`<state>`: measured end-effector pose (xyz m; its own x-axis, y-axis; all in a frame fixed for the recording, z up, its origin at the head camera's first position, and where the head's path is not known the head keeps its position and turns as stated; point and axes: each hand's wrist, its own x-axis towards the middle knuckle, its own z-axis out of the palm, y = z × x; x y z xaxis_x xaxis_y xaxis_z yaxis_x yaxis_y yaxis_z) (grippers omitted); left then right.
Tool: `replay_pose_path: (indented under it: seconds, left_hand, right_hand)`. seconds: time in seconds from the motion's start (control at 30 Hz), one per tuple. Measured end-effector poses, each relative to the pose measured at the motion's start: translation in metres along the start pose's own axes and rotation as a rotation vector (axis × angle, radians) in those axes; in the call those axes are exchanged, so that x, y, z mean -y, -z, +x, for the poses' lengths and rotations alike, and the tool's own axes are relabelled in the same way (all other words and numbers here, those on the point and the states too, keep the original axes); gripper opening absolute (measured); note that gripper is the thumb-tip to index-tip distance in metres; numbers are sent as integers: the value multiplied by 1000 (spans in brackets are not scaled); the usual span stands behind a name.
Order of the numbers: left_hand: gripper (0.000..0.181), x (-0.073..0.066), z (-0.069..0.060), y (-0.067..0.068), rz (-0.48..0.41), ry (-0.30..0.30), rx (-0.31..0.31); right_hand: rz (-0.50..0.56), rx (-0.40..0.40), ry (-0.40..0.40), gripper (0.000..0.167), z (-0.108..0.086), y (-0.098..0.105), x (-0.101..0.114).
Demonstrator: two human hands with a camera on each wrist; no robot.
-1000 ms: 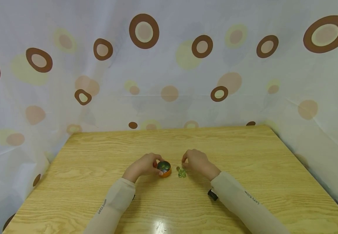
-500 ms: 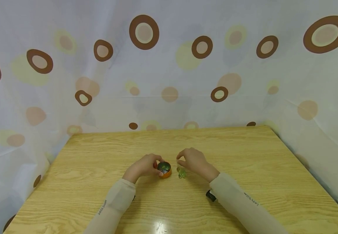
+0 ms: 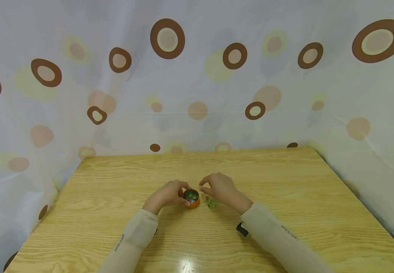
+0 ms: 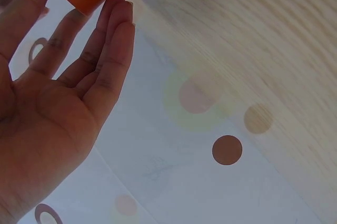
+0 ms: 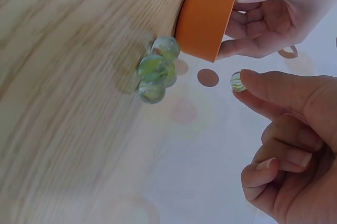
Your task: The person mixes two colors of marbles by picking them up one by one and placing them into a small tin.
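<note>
A short orange cup (image 3: 193,205) with a dark, shiny inside stands upright on the table. My left hand (image 3: 167,193) grips its rim between thumb and fingers, from the left side. What lies inside the cup is too small to make out. Just right of the cup, my right hand (image 3: 222,189) is raised over the table. In the right wrist view, its thumb and index finger pinch a clear, green-streaked marble (image 5: 236,82), while the other fingers are curled. Several similar marbles (image 5: 152,70) sit clustered on the table beside the cup, partly under the right hand.
The wooden table (image 3: 197,242) reaches back to a white curtain (image 3: 197,83) with brown and yellow spots, which also hangs at both sides. A dark device (image 3: 242,229) shows at the right wrist.
My right hand has risen from beside the marble cluster and moved left towards the cup, with a marble between its fingertips. The left hand and the cup have stayed in place.
</note>
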<state>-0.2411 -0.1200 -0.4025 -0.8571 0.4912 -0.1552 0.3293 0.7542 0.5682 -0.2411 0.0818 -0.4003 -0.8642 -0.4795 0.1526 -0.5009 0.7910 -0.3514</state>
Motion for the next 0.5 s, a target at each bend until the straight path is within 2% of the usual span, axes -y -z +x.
replay_pose_path:
  seconds: [0.2, 0.5]
  left_hand:
    - [41, 2, -1, 0, -14, -19, 0]
    - [41, 2, 0, 0, -29, -5, 3]
  right_hand:
    - [12, 31, 14, 19, 2, -2, 7]
    - [45, 41, 69, 18, 3, -5, 13]
